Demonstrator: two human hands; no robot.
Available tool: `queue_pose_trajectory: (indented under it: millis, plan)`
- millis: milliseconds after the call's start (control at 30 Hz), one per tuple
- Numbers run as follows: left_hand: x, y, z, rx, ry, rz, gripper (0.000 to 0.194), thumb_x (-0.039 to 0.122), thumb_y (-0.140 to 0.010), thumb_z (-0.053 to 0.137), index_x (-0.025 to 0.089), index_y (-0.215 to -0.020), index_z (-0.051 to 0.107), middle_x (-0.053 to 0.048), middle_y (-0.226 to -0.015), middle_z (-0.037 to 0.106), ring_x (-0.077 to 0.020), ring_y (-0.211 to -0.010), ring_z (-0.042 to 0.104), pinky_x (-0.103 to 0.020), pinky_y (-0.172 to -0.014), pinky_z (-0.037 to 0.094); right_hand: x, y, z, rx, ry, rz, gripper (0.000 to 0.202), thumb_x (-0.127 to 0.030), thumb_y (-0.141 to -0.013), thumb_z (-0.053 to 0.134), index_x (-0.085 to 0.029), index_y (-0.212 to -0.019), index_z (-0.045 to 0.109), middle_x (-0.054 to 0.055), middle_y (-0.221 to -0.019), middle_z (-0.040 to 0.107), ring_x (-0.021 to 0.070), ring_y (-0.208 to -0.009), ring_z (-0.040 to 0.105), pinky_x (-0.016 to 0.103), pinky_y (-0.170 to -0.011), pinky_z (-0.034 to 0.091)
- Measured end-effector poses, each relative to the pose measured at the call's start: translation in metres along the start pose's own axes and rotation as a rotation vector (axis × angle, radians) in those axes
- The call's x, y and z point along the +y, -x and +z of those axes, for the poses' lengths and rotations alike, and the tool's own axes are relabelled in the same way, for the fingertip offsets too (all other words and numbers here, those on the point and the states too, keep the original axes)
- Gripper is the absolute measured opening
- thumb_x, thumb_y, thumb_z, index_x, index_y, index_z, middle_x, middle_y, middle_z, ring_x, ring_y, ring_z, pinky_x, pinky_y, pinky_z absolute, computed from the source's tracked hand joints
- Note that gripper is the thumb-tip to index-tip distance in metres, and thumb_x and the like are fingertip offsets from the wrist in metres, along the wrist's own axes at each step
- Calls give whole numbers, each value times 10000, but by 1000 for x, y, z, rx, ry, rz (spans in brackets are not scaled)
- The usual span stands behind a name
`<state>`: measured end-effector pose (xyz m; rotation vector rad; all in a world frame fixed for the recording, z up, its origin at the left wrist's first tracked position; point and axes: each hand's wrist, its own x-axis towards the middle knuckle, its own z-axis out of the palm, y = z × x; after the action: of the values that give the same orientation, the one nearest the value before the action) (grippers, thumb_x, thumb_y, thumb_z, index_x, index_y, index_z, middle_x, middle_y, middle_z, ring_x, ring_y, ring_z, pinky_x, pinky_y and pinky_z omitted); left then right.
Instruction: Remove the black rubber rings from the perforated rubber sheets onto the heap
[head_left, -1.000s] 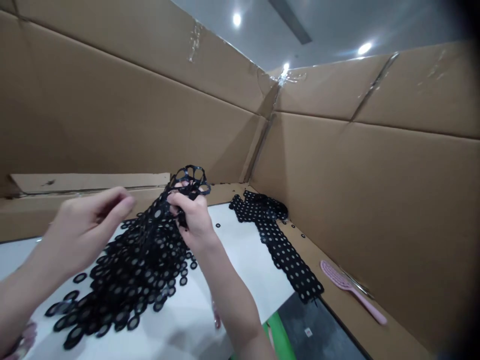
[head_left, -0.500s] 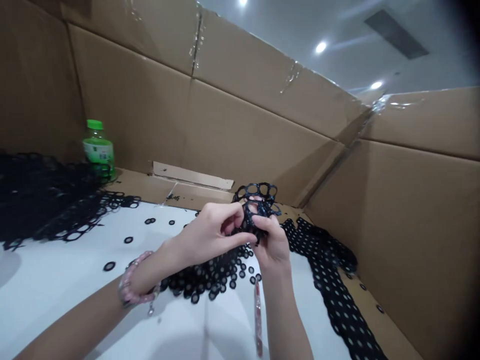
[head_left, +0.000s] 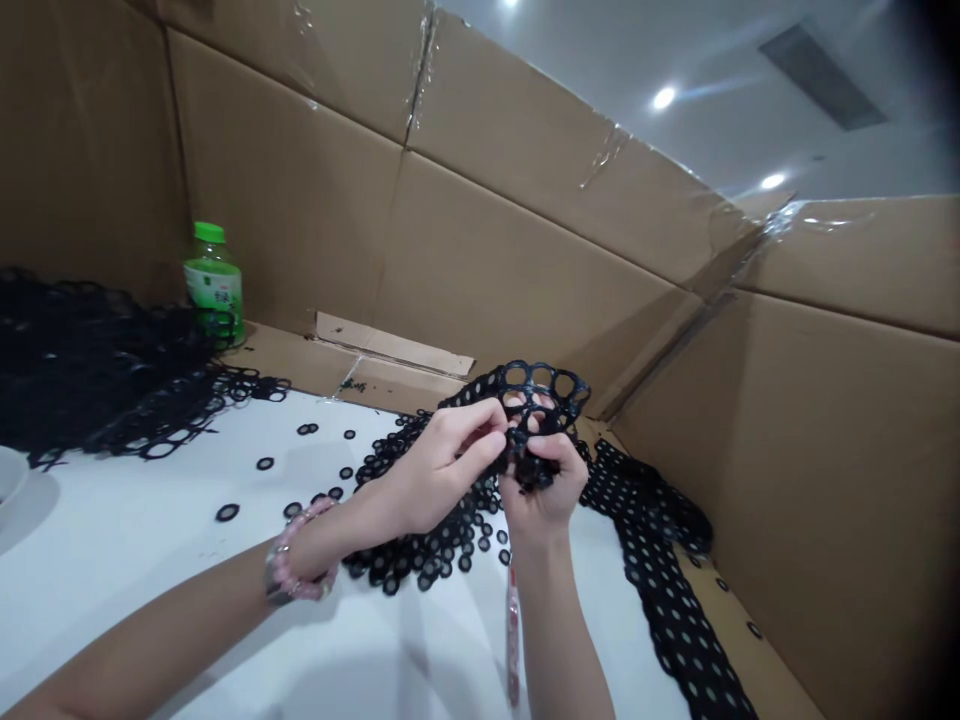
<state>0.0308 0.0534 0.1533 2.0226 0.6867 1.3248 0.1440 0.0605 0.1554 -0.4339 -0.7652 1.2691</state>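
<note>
My right hand (head_left: pixel 546 492) is closed around a bunched black sheet with round holes (head_left: pixel 534 468), its thumb pressing on the front. An emptied, net-like edge of the sheet loops above the fingers, and a part with rings still in it trails behind my left hand. My left hand (head_left: pixel 450 470), with a pink bead bracelet (head_left: pixel 289 565) at the wrist, pinches at the sheet's left side with thumb and curled fingers. What exactly sits between those fingertips is hidden. Below and behind the hands, a heap of small black rings (head_left: pixel 397 560) lies on the white tabletop (head_left: pixel 420 660).
A black tangle of holed waste (head_left: pixel 82 370) is piled at left, beside a green-capped bottle (head_left: pixel 216 290). A dotted black strip (head_left: pixel 675 600) runs down the right. A slim red-and-clear tool (head_left: pixel 513 640) lies in front. A white bowl (head_left: pixel 10 475) shows at the left edge. Cardboard walls (head_left: pixel 525 260) surround the table.
The view has shifted a little, bringing the bowl's rim in. My left fingers have closed into a tighter pinch, and the sheet's net-like loop has spread more to the right.
</note>
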Motion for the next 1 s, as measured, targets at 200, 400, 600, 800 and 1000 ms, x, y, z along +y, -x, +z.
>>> queue_pose_trajectory:
  millis: [200, 400, 600, 800, 1000]
  plan:
    - [-3, -7, -18, -20, -250, -24, 216, 167, -854, 298, 172, -653, 375, 56, -574, 364, -83, -522, 335, -208, -520, 280, -17, 2, -4, 40, 149, -99, 279, -115, -470, 482, -237, -708, 560, -33, -617, 524, 120, -548, 487, 236, -504, 421]
    - [-56, -19, -44, -187, -593, -218, 264, 214, -842, 303, 166, -621, 440, 21, -548, 441, -114, -512, 406, -235, -499, 295, -68, -4, -40, -26, 72, -346, 272, -194, -555, 473, -253, -794, 590, -1, -666, 562, 138, -515, 501, 265, -489, 455]
    - [-110, -7, 6, -440, -663, -300, 186, 225, -715, 528, 149, -546, 507, -28, -544, 546, -125, -465, 470, -239, -471, 347, -68, 0, -50, -115, -92, -94, 218, -238, -615, 589, -274, -830, 594, -47, -632, 551, 39, -441, 456, 111, -368, 329]
    - [-71, -17, -8, -199, -400, -138, 242, 330, -859, 391, 160, -943, 539, -87, -991, 609, -197, -900, 557, -298, -777, 428, -50, 8, -30, -180, -12, 203, 258, -309, -578, 515, -252, -819, 585, -39, -639, 536, 17, -416, 433, 92, -345, 136]
    - [-17, -12, -32, -408, 251, 6, 354, 413, -888, 357, 159, -963, 592, -42, -975, 635, -190, -932, 557, -292, -845, 418, -34, 8, -18, -234, 17, 301, 159, -170, -512, 561, -217, -661, 529, -82, -478, 382, 21, -343, 303, 99, -299, 222]
